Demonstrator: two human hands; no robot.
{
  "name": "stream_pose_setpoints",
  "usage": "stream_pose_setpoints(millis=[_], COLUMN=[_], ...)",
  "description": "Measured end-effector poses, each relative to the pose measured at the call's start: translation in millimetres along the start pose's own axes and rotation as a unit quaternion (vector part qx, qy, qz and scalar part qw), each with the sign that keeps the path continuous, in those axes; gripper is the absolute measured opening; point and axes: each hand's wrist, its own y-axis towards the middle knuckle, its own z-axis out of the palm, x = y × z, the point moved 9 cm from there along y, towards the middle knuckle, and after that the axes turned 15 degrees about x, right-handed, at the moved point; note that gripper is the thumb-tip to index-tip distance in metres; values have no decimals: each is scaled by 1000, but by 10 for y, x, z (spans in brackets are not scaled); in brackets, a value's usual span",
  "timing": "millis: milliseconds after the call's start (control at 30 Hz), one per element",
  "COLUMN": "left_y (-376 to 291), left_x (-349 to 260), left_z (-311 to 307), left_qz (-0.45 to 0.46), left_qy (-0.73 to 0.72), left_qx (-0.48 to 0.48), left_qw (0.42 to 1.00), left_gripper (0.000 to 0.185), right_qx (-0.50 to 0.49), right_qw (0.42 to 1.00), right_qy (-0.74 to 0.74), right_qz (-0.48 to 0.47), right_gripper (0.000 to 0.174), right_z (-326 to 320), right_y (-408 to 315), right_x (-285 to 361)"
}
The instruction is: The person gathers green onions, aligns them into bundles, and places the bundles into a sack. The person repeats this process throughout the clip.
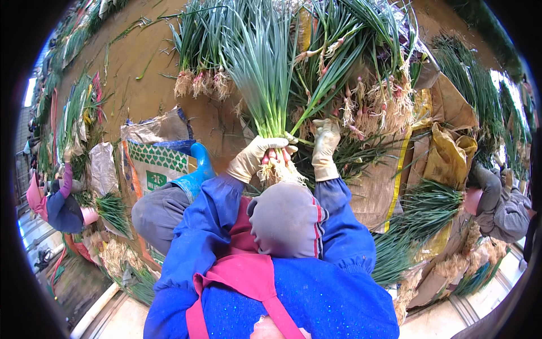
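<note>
My left hand [259, 157], in a cream glove, is closed around a bunch of spring onions [271, 101] just above the bulbs. Its long green leaves point away from me, and the pink bulbs and pale roots hang toward my lap. My right hand [325, 146], gloved too, is beside the bunch with its fingers curled over loose spring onions [330, 76]. Whether a stalk is in those fingers is hidden. A rounded grey cloth form [286, 220] with a striped edge covers the view just below the bunch's roots.
Spring onion bunches [203, 59] lie beyond my left hand, roots toward me. A rooted heap [389, 97] lies right, by woven sacking [372, 186]. At left are my blue boot [199, 169] and a printed sack [156, 161]. Other people [63, 203] work at both sides.
</note>
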Motion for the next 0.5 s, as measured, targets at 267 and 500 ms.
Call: stream_pose_setpoints(millis=[267,500], left_y=[-177,-819], left_x=[-173,-1459], left_z=[106,533], left_qz=[-58,354], left_qy=[51,-167], left_qx=[-36,172], left_qw=[996,904], left_gripper=[28,25], right_qx=[229,-186], right_qw=[817,752], right_qy=[-528,-560], right_qz=[-24,-293], right_gripper=[24,25], right_z=[299,-839], right_y=[-763,-495], right_x=[68,1800])
